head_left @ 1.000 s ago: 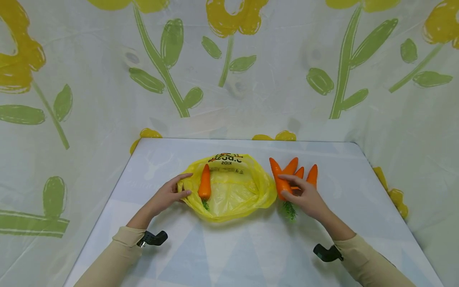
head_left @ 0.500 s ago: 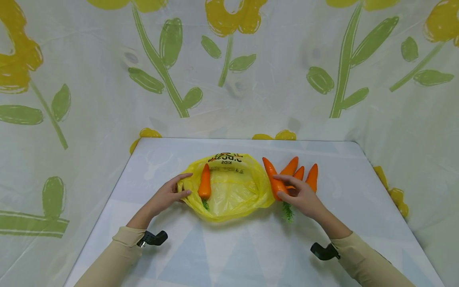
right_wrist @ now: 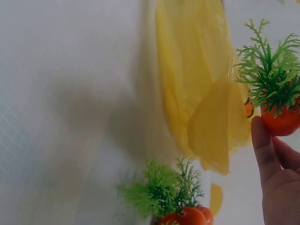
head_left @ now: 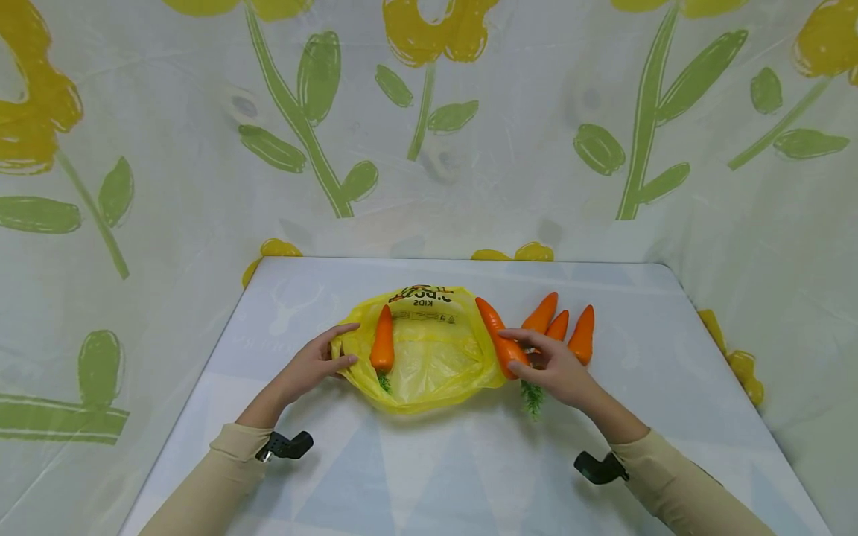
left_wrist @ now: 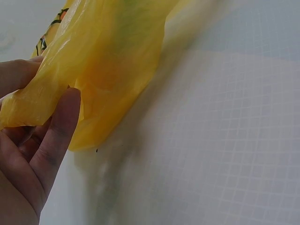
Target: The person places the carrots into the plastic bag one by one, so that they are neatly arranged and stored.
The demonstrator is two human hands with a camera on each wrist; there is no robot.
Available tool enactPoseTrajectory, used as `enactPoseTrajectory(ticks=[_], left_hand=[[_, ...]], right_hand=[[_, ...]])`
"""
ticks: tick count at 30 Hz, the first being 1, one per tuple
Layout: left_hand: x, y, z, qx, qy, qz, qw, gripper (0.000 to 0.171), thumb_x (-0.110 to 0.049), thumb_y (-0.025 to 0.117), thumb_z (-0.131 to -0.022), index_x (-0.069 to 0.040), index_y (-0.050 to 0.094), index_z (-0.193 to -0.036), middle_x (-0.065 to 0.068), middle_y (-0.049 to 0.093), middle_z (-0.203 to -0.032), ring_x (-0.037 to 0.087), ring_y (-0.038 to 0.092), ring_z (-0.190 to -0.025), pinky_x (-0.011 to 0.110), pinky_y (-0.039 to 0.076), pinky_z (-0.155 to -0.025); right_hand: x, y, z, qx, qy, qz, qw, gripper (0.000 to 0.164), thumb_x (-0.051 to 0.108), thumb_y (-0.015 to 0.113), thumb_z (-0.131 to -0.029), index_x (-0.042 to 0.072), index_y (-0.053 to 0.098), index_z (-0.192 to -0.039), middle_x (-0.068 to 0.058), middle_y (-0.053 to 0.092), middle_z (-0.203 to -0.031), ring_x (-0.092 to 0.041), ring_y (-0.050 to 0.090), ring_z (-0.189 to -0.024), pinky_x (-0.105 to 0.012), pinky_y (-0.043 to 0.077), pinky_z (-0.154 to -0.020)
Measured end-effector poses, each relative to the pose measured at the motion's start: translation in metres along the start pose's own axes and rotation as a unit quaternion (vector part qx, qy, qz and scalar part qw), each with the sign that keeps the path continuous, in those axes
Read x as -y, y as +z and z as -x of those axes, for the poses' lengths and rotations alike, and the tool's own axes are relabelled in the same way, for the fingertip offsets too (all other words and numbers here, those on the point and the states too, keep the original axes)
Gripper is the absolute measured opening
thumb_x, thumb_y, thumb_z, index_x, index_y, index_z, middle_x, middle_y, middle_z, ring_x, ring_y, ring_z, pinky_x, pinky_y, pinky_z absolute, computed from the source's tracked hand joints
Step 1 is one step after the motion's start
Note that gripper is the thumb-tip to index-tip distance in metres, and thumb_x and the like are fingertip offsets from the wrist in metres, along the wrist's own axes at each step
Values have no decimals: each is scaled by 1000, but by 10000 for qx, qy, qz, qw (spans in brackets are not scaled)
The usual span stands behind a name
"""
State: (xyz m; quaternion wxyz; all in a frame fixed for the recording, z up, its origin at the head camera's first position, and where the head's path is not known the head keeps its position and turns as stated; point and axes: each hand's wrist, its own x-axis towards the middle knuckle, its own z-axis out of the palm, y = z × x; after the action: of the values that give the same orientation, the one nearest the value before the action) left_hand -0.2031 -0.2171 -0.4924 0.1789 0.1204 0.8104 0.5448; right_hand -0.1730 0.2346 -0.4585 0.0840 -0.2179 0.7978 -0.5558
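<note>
A yellow plastic bag (head_left: 429, 372) lies with its mouth spread wide, a carrot (head_left: 383, 341) with green leaves inside its left part. My left hand (head_left: 315, 362) holds the bag's left rim; the left wrist view shows thumb and fingers around the thin plastic (left_wrist: 117, 70). At the bag's right rim, my right hand (head_left: 561, 371) grips another carrot (head_left: 491, 325) between thumb and fingers, its tip leaning left over the rim and its leaves (head_left: 532, 400) hanging toward me. In the right wrist view the leafy top (right_wrist: 274, 77) stands just above the thumb.
Several more carrots (head_left: 582, 335) lie on the table (head_left: 643, 357) just right of and behind the right hand, partly hidden by it. Their leafy tops (right_wrist: 161, 190) show low in the right wrist view. A flower-printed cloth (head_left: 509, 179) rises behind the table.
My right hand has moved left with its carrot, away from the other carrots and up to the bag's right rim. The left hand and the carrot in the bag stay put.
</note>
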Motion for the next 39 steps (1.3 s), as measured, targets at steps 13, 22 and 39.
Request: enactPoseTrajectory(ticks=[13, 22, 39], left_hand=[[2, -1, -1, 29, 69, 2, 10000, 67, -22, 67, -100, -11, 35, -158, 26, 41, -151, 28, 67, -98, 41, 61, -79], [1, 0, -1, -10, 68, -38, 10000, 68, -23, 68, -100, -11, 36, -158, 26, 41, -151, 29, 67, -97, 41, 61, -79], [1, 0, 0, 6, 34, -15, 10000, 68, -23, 69, -100, -12, 35, -158, 24, 37, -154, 29, 65, -98, 39, 61, -79]], right_hand=[[3, 10, -10, 27, -176, 294, 9994, 43, 16, 71, -97, 14, 62, -139, -9, 59, -139, -29, 59, -114, -31, 56, -91], [6, 20, -18, 8, -106, 437, 9990, 43, 21, 73, -96, 17, 64, -138, -7, 59, -141, -26, 61, -114, -32, 56, -93], [11, 41, -34, 102, 273, 186, 9994, 44, 22, 71, -97, 14, 63, -139, -12, 57, -143, -25, 64, -109, -27, 56, -90]])
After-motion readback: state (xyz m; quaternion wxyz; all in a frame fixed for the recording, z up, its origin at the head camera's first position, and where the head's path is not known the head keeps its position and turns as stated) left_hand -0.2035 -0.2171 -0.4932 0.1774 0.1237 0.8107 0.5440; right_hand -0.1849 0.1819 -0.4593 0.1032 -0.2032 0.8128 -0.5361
